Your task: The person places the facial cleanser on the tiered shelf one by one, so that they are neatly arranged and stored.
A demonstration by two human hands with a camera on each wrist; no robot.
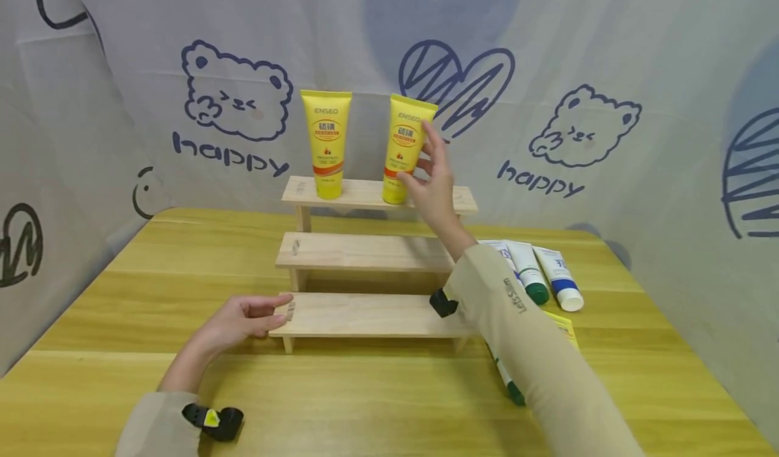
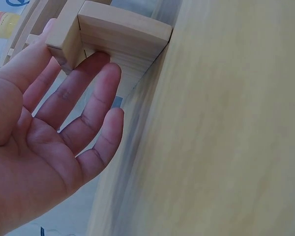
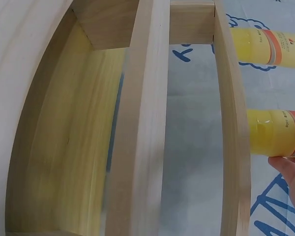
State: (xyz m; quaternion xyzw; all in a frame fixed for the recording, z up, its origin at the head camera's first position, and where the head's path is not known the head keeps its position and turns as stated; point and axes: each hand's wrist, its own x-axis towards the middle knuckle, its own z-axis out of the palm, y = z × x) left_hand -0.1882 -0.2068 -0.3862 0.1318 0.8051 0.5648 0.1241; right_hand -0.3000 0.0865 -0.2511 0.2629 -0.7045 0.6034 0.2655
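Observation:
A three-tier wooden shelf stand (image 1: pixel 359 314) is on the table. On its top tier, toward the left, a yellow squeeze tube (image 1: pixel 327 142) stands upright on its cap. My right hand (image 1: pixel 435 186) holds a second yellow squeeze tube (image 1: pixel 404 142) by its right side, with the cap at the top tier and the body tilted slightly right. Only part of this hand shows at the right edge of the right wrist view. At the bottom tier's left end, my left hand (image 1: pixel 240 320) grips the board; its lower fingers (image 2: pixel 101 98) reach beneath the wood in the left wrist view.
Right of the stand lie white tubes, one with a green cap (image 1: pixel 537 292) and one with a blue-banded white cap (image 1: pixel 571 299). Nearer, my right sleeve (image 1: pixel 517 335) partly covers another yellow tube (image 1: pixel 566 328) and a green-capped tube (image 1: pixel 516 393). A printed cloth (image 1: pixel 347 31) hangs behind.

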